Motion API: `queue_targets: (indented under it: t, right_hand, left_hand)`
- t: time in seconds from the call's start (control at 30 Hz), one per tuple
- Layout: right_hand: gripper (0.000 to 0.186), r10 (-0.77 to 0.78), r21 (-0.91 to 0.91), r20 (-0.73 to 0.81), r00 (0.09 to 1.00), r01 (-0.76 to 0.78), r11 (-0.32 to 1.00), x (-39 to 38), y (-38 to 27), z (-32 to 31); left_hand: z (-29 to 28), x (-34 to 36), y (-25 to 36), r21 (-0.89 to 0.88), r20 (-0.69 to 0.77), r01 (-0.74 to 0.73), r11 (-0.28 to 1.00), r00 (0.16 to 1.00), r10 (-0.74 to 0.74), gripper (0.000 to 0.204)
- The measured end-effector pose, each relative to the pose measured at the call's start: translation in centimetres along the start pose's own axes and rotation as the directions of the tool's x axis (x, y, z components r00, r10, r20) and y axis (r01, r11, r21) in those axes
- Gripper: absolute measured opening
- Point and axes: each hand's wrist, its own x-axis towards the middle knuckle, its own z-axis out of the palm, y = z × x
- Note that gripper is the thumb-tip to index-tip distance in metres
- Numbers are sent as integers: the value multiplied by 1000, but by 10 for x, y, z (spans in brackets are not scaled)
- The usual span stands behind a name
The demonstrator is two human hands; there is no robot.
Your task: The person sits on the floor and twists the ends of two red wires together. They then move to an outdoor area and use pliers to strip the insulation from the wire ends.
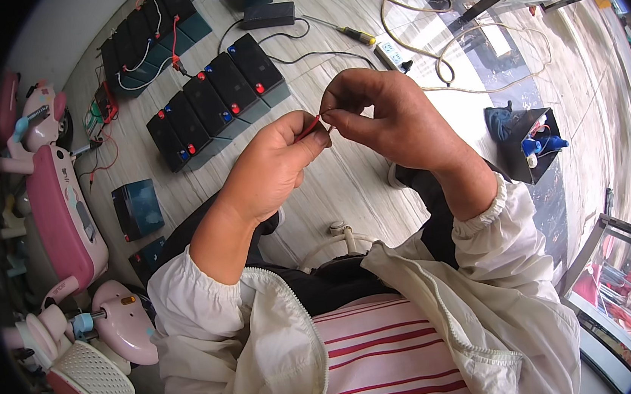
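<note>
1. The floor [345,186] is pale wood-look planks, seen from above; at the right edge it meets glass and metal framing with bright pavement beyond.
2. Both hands are raised over the floor, in the middle of the view. The left hand [278,162] is closed, pinching a thin red wire [310,127] between thumb and forefinger.
3. The right hand [388,118] is also closed, its fingertips pinching the same wire's far end, so the wire runs short between the two hands, which almost touch.
4. Behind the hands a row of four black batteries [215,100] lies on the floor, each with red and blue terminals on top; nothing stands between them and the hands.
5. A second row of batteries [152,34], linked with red and white leads, lies farther back at the upper left.
6. A single dark blue battery [137,208] lies apart at the left, another below it, partly hidden by the sleeve.
7. A screwdriver [349,34] with a yellow and black handle lies beyond the right hand, near loops of pale cable [469,53].
8. A black box [267,14] sits at the top.
9. A black bin [527,146] at the right holds blue and white bottles.
10. A pink scooter [63,214] stands along the left edge, with a white basket [94,378] at its lower end.
</note>
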Motion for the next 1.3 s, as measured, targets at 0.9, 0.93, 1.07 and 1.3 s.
queue_targets:
  t: [0.9,0.93,1.07,1.3]
  right_hand:
    - [17,-444,-585,37,895,379,717,5,10,2]
    - [17,-439,-587,38,898,375,717,7,11,6]
    - [19,-447,-608,-20,894,344,716,8,12,11]
    - [17,-452,-631,-65,890,315,709,9,14,13]
  left_hand:
    - [-1,7,-3,-252,-180,-74,965,983,29,11]
    - [0,6,-4,-255,-174,-71,964,984,27,11]
    - [2,5,-2,-274,-157,-69,959,987,26,12]
    - [3,6,0,-211,-123,-57,976,992,31,13]
